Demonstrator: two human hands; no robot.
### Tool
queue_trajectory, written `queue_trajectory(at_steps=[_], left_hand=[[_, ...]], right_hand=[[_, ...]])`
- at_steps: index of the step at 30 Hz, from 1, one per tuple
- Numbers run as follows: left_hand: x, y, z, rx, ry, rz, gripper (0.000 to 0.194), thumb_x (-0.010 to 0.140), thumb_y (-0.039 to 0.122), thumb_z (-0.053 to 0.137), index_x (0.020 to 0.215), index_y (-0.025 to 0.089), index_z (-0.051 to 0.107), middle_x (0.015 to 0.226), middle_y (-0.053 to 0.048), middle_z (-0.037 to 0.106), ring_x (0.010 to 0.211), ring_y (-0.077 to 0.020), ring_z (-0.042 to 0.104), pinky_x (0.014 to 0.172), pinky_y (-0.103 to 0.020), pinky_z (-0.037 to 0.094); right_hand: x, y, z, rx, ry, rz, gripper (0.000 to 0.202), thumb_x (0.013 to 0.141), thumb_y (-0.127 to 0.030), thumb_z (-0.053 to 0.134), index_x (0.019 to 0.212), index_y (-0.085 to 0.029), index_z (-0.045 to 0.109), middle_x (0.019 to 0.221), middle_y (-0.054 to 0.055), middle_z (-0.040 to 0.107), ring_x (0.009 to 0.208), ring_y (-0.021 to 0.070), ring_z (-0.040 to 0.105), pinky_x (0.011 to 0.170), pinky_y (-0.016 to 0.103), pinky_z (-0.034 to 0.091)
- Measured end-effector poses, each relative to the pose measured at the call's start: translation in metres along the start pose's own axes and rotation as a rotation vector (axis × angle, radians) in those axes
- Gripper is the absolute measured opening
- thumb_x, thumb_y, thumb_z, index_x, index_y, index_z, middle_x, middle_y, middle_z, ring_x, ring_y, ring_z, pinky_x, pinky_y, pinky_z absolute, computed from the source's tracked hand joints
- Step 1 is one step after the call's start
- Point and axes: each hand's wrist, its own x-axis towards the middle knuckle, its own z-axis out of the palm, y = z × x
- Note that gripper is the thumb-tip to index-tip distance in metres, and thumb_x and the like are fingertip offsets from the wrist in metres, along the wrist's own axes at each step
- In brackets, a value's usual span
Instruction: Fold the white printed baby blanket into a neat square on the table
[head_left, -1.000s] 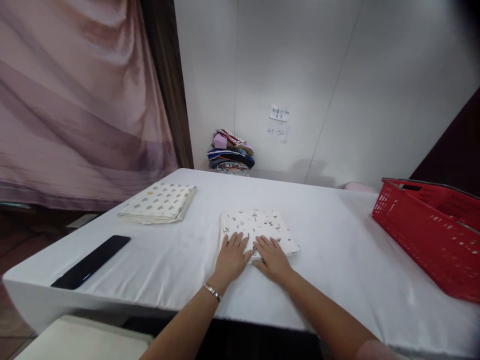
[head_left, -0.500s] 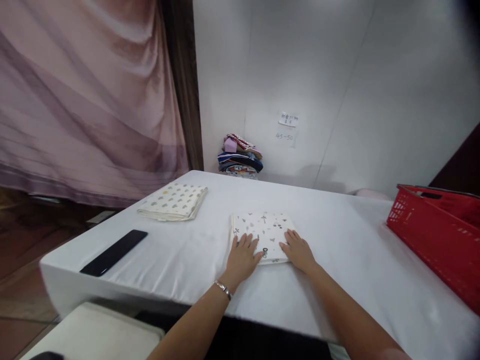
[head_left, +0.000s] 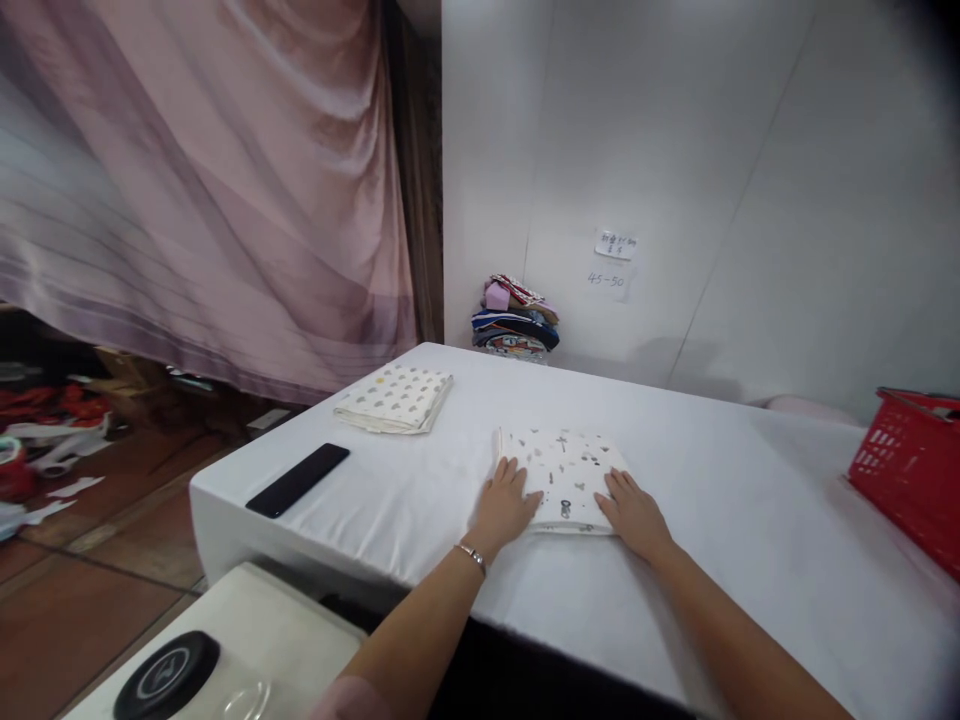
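A folded white cloth (head_left: pixel 566 475) printed with small dark figures lies flat on the white-covered table (head_left: pixel 720 500). My left hand (head_left: pixel 504 505) rests on its left front corner, fingers spread. On the right front edge of the same cloth lies my right hand (head_left: pixel 631 508), its fingers stretched out too. Neither hand grips the fabric. A second folded cloth (head_left: pixel 397 398), cream with grey motifs and one yellow spot, sits apart from my hands at the table's far left.
A black phone-like slab (head_left: pixel 298 480) lies near the left edge. The red basket (head_left: pixel 911 470) stands at the right. Behind the table are a pile of folded fabrics (head_left: pixel 516 320) and a wall. Below left is a pale surface (head_left: pixel 277 610) with a round black object (head_left: pixel 169 675).
The view has turned left, so everything sits further right and more floor shows. My hands remain on the printed cloth; the left has slid slightly toward its left edge.
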Motion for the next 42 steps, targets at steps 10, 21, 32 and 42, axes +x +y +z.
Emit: queue_trajectory(at_steps=[10, 21, 32, 42], left_hand=[[0.000, 0.001, 0.006, -0.003, 0.054, 0.014, 0.050, 0.087, 0.047, 0.039, 0.126, 0.017, 0.048, 0.143, -0.010, 0.037, 0.136, -0.0274, 0.022, 0.103, -0.044, 0.034], [-0.006, 0.004, 0.004, -0.087, 0.116, 0.015, 0.047, 0.085, 0.043, 0.045, 0.125, 0.018, 0.050, 0.141, -0.011, 0.039, 0.135, -0.0274, 0.025, 0.103, -0.048, 0.033], [0.039, -0.050, 0.001, -0.445, 0.226, -0.286, 0.035, 0.085, 0.021, 0.043, 0.116, 0.017, 0.058, 0.128, -0.009, 0.054, 0.121, -0.0199, 0.046, 0.107, -0.036, 0.031], [0.107, -0.085, 0.013, -0.560, 0.040, -0.241, 0.050, 0.079, 0.015, 0.045, 0.129, 0.018, 0.048, 0.129, -0.005, 0.054, 0.119, -0.0194, 0.049, 0.104, -0.031, 0.035]], right_hand=[[0.036, -0.038, -0.033, -0.018, -0.041, -0.039, 0.056, 0.089, -0.045, 0.031, 0.137, -0.017, 0.035, 0.148, 0.010, 0.023, 0.138, 0.0233, 0.013, 0.109, 0.049, 0.010], [0.090, -0.088, 0.004, -0.011, -0.063, -0.066, 0.058, 0.092, -0.051, 0.021, 0.141, -0.022, 0.027, 0.150, 0.009, 0.017, 0.137, 0.0258, 0.012, 0.106, 0.051, 0.011], [0.086, -0.084, 0.015, 0.001, -0.044, -0.079, 0.058, 0.092, -0.052, 0.018, 0.141, -0.023, 0.028, 0.150, 0.008, 0.018, 0.137, 0.0241, 0.011, 0.106, 0.051, 0.010], [0.086, -0.087, 0.014, -0.019, -0.048, -0.059, 0.058, 0.091, -0.052, 0.020, 0.141, -0.023, 0.029, 0.150, 0.007, 0.018, 0.137, 0.0241, 0.012, 0.107, 0.049, 0.009]])
